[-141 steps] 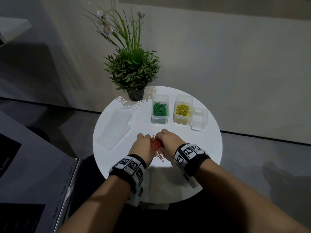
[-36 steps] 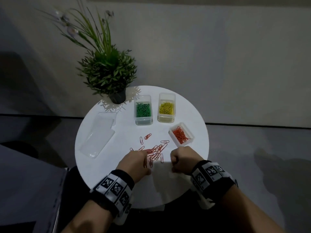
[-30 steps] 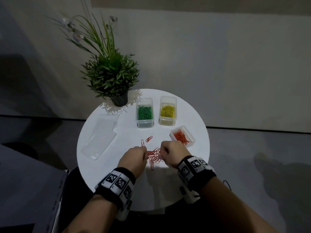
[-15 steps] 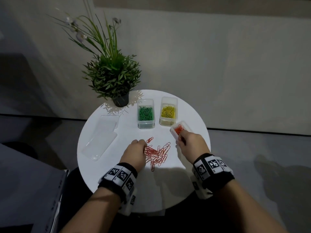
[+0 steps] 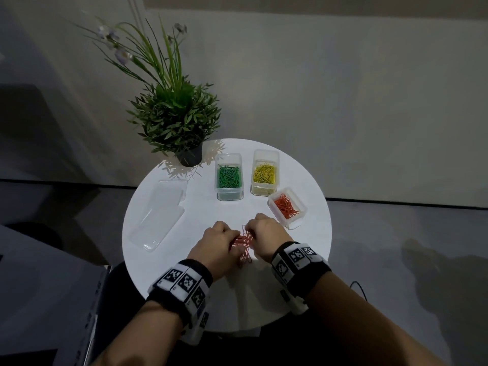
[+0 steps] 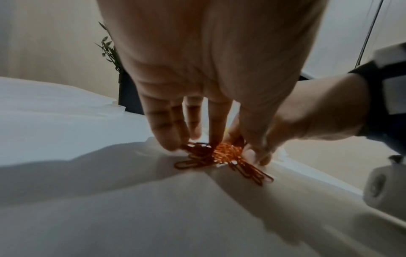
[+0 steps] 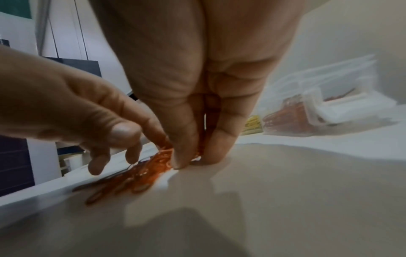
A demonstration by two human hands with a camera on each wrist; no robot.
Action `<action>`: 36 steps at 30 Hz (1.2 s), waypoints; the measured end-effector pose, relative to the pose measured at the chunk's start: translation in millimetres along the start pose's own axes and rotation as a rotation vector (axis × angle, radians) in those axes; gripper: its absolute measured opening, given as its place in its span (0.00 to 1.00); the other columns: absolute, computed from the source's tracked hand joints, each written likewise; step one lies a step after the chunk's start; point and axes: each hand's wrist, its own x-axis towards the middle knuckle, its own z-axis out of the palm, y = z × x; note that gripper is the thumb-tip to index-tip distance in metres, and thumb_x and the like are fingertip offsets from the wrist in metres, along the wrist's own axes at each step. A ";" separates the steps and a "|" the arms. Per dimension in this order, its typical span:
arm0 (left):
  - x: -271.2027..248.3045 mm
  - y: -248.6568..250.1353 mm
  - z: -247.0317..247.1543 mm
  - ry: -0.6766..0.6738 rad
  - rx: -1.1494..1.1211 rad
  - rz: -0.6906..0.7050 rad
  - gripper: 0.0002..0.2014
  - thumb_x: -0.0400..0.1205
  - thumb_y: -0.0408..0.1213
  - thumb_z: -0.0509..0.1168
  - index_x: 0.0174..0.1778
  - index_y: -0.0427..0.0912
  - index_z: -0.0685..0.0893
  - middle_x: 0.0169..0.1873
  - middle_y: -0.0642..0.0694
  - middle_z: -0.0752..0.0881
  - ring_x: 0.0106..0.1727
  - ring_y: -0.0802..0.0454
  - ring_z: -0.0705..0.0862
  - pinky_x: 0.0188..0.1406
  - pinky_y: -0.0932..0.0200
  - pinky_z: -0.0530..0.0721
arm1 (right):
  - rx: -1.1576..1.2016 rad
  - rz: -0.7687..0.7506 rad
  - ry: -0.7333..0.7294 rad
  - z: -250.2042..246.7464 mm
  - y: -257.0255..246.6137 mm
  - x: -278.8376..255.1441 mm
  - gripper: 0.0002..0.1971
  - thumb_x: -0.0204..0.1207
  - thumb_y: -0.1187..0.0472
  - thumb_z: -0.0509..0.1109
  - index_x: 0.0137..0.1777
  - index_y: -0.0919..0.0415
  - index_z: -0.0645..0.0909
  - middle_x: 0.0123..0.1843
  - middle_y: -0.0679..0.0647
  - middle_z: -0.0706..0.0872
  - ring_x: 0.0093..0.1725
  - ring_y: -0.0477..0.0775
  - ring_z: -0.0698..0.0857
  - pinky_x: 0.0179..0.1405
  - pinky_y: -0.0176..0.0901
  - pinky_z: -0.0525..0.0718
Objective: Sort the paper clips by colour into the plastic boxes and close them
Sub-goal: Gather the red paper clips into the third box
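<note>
A heap of red paper clips [image 5: 245,243] lies on the white round table [image 5: 303,260] between my two hands. My left hand [image 5: 219,244] presses its fingertips against the heap's left side [image 6: 197,156]. My right hand [image 5: 264,233] pinches the heap's right side between thumb and fingers [image 7: 186,156]. Three open plastic boxes stand behind: one with green clips [image 5: 228,178], one with yellow clips [image 5: 264,175], and a slanted one with red clips [image 5: 287,207], just right of my right hand.
Clear plastic lids [image 5: 158,215] lie stacked on the table's left side. A potted plant [image 5: 179,122] stands at the back left edge. A wall runs behind the table. The table's front edge is close under my wrists.
Half a second ago my right hand was at the red-clip box. It has come back to the loose clips, and both hands have pushed the scattered red clips into one tight heap.
</note>
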 end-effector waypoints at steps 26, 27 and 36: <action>-6.8 18.5 10.5 0.106 -0.068 -0.219 0.32 0.69 0.44 0.77 0.67 0.40 0.74 0.57 0.44 0.72 0.55 0.44 0.81 0.60 0.51 0.80 | -0.095 -0.191 -0.208 -0.6 -5.6 11.0 0.48 0.62 0.65 0.80 0.82 0.51 0.61 0.72 0.58 0.67 0.67 0.61 0.78 0.70 0.50 0.77; -5.2 17.2 10.1 0.103 -0.074 -0.222 0.31 0.70 0.42 0.76 0.67 0.40 0.74 0.58 0.43 0.72 0.55 0.43 0.82 0.60 0.51 0.80 | -0.146 -0.199 -0.235 -2.4 -8.1 14.1 0.50 0.59 0.66 0.82 0.81 0.51 0.62 0.71 0.58 0.67 0.66 0.61 0.78 0.68 0.52 0.78; -2.4 6.4 14.1 0.201 -0.165 -0.208 0.17 0.71 0.35 0.74 0.55 0.41 0.79 0.50 0.43 0.77 0.51 0.45 0.80 0.48 0.59 0.74 | -0.085 -0.211 -0.112 -6.2 -15.3 13.4 0.18 0.69 0.66 0.75 0.60 0.58 0.84 0.56 0.57 0.80 0.55 0.59 0.83 0.55 0.47 0.80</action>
